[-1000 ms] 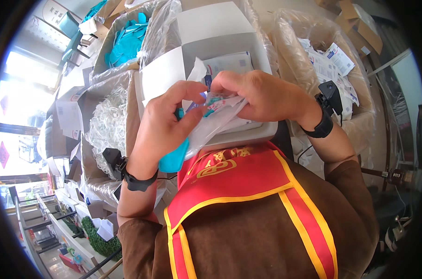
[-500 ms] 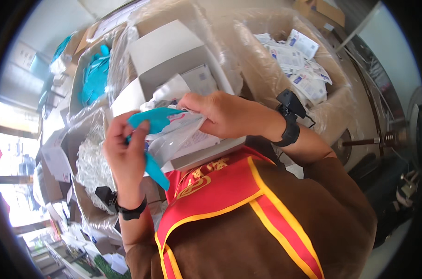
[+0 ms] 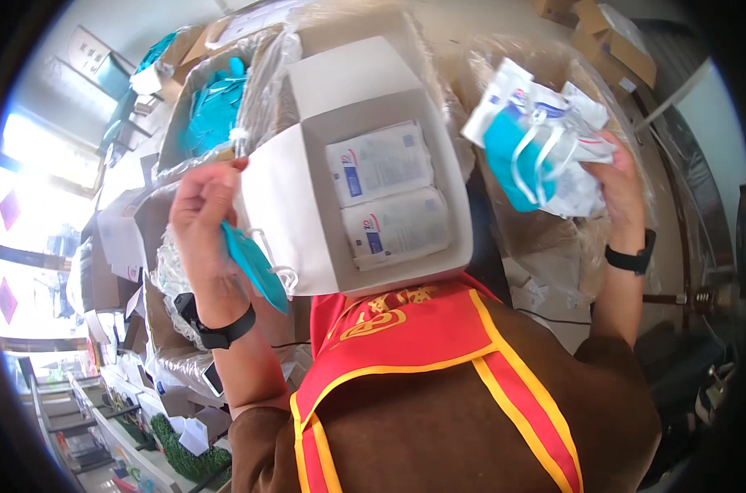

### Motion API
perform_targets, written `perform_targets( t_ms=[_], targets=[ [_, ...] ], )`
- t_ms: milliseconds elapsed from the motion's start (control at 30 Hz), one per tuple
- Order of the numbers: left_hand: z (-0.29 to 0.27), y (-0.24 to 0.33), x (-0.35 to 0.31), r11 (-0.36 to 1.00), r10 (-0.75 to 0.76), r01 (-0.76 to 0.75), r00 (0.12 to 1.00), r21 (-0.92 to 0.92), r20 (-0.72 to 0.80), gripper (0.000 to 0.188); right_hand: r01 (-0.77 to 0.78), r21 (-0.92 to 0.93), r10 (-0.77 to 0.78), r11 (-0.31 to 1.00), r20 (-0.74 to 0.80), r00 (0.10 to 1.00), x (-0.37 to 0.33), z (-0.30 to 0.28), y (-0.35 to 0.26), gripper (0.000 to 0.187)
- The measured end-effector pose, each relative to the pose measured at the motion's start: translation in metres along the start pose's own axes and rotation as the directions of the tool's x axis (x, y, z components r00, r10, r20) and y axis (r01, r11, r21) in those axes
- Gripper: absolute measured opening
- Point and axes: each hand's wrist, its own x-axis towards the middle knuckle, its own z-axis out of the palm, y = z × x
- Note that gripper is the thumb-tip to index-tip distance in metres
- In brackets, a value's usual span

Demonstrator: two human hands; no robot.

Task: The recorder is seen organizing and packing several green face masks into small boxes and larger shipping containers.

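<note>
My left hand (image 3: 202,215) is closed beside the left flap of a white carton. A folded teal face mask (image 3: 254,264) with white ear loops hangs from its palm, over the flap. At the right, my right hand (image 3: 623,181) grips a white printed wrapper (image 3: 588,149). Next to that wrapper is another teal face mask (image 3: 511,160), its white loops showing; whether my fingers hold it too, I cannot tell. Between my hands the open white carton (image 3: 322,205) holds two stacks of white printed packets (image 3: 381,160), close against my red apron.
A plastic-lined box (image 3: 545,246) stands under my right hand. Up left, another lined box holds a pile of teal masks (image 3: 217,111). Crumpled clear plastic (image 3: 169,259) lies beyond my left wrist. Brown cartons (image 3: 611,45) stand at the back right.
My hands have moved apart. The right one swung right, over the lined box, with the wrapper; the left drew back with a mask. The packets inside the white carton are now uncovered.
</note>
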Motion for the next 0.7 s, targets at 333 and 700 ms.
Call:
perform_targets(
  t_ms=[333, 700],
  targets=[
    [0.074, -0.026, -0.051, 0.915, 0.023, -0.214, 0.875, 0.343, 0.483, 0.059, -0.081, 0.32, -0.009, 0.944, 0.272, 0.962, 0.032, 0.09, -0.007, 0.041],
    [0.083, -0.043, -0.038, 0.958, -0.205, 0.041, 0.791, 0.284, 0.576, 0.034, -0.087, 0.307, -0.052, 0.948, 0.417, 0.907, 0.023, 0.135, -0.022, 0.043]
  ],
)
